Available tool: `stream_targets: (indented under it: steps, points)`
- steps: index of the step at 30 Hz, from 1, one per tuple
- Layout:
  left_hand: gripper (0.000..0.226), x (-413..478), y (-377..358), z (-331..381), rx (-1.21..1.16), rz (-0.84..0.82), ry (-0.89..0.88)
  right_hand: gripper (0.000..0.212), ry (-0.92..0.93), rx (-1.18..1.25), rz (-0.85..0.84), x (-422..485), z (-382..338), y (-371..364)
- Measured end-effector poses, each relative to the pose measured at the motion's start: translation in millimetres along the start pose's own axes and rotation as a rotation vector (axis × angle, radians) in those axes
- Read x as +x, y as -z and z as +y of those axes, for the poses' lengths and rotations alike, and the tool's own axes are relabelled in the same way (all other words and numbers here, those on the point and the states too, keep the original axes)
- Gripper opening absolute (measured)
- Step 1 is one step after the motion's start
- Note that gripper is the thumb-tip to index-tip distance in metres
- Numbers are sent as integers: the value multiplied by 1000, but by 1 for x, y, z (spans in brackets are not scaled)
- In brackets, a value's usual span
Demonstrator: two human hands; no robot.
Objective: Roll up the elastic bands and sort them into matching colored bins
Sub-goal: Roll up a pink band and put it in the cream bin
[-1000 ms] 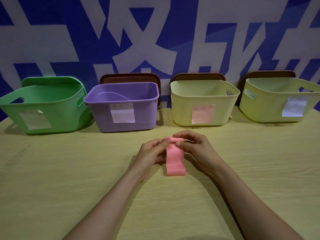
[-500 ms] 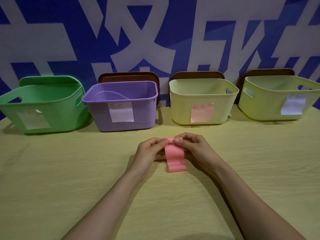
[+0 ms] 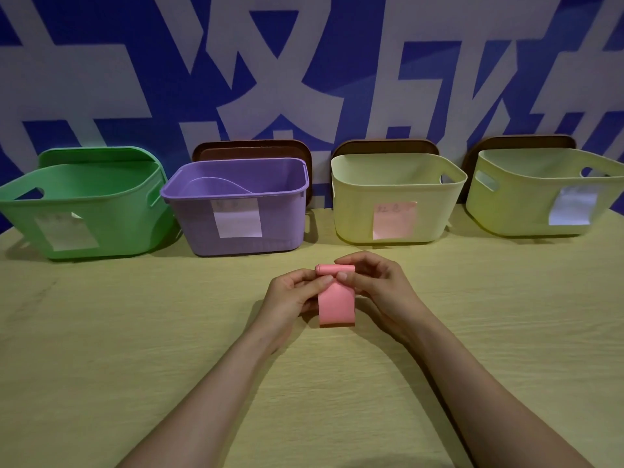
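Note:
A pink elastic band [image 3: 336, 305] lies on the wooden table [image 3: 135, 332] in the middle. Its far end is rolled into a small tube. My left hand [image 3: 290, 298] pinches the tube's left side with thumb and fingers. My right hand [image 3: 378, 292] pinches its right side, fingers curled over the top. The flat tail of the band stretches toward me between both hands. Behind stand a green bin [image 3: 84, 204], a purple bin [image 3: 236, 211], a pale yellow bin with a pink label [image 3: 395, 197] and a yellow-green bin with a white label [image 3: 540, 194].
The bins line the table's far edge against a blue and white wall. Brown lids [image 3: 251, 150] lean upright behind three of them, and a green lid behind the green bin. A curved purple piece lies inside the purple bin.
The roll at the far end of the pink band has grown and the flat tail has become shorter. Both hands stay at the same spot on the table.

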State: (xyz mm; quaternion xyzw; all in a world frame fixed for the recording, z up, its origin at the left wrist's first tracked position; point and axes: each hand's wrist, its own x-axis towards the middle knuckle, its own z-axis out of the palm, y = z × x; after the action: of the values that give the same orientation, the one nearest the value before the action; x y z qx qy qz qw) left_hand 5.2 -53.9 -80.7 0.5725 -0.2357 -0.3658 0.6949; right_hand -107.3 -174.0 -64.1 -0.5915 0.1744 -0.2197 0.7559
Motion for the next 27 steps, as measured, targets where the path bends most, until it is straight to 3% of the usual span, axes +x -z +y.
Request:
stream_targets:
  steps: [8,17,27]
  points:
    - [45,0,3,2,-11,-50,7,20,3,-35,-39,-2,-4,3]
    - [23,2,1,-2,16,30,-58,34,-58,-81,-77,-2,-6,2]
    - [21,0,2,-4,93,37,-112,32,-102,-79,-64,-1,-3,4]
